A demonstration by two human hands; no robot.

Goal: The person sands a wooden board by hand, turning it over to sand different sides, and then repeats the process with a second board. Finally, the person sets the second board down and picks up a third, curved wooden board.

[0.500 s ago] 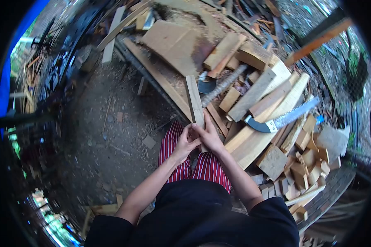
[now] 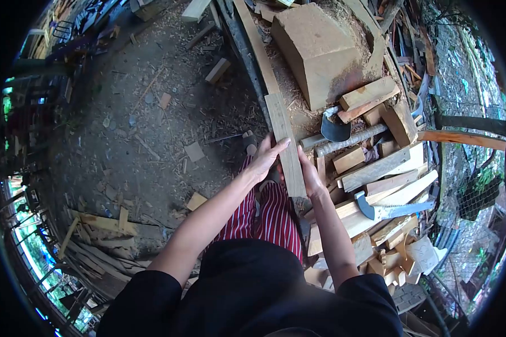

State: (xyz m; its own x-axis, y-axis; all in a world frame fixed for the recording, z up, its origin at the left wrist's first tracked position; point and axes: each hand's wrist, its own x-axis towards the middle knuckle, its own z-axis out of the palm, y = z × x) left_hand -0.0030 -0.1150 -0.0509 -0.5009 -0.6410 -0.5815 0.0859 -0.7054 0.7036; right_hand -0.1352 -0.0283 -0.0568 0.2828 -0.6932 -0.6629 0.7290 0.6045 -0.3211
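A short, flat wooden board (image 2: pixel 285 132) is held above my lap, its broad face turned up. My left hand (image 2: pixel 266 159) grips its left edge, the thumb lying across the top face. On the opposite edge, my right hand (image 2: pixel 311 175) is closed around the board's lower half, its fingertips hidden beneath. Just to the right of the board lies an adze (image 2: pixel 337 131) with a dark curved blade. Farther right, a pruning saw (image 2: pixel 399 210) with a black handle rests on split planks.
A large angular wood block (image 2: pixel 315 53) stands on the workbench (image 2: pixel 257 45) ahead. Loose offcuts (image 2: pixel 396 255) are heaped at the right, beside a long pale plank (image 2: pixel 348 222). Shavings and scraps cover the dirt floor (image 2: pixel 135 123) at the left.
The board has turned to show its broad face. My left hand has moved from its lower end up to its left edge. The view has swung, shifting the bench and saw.
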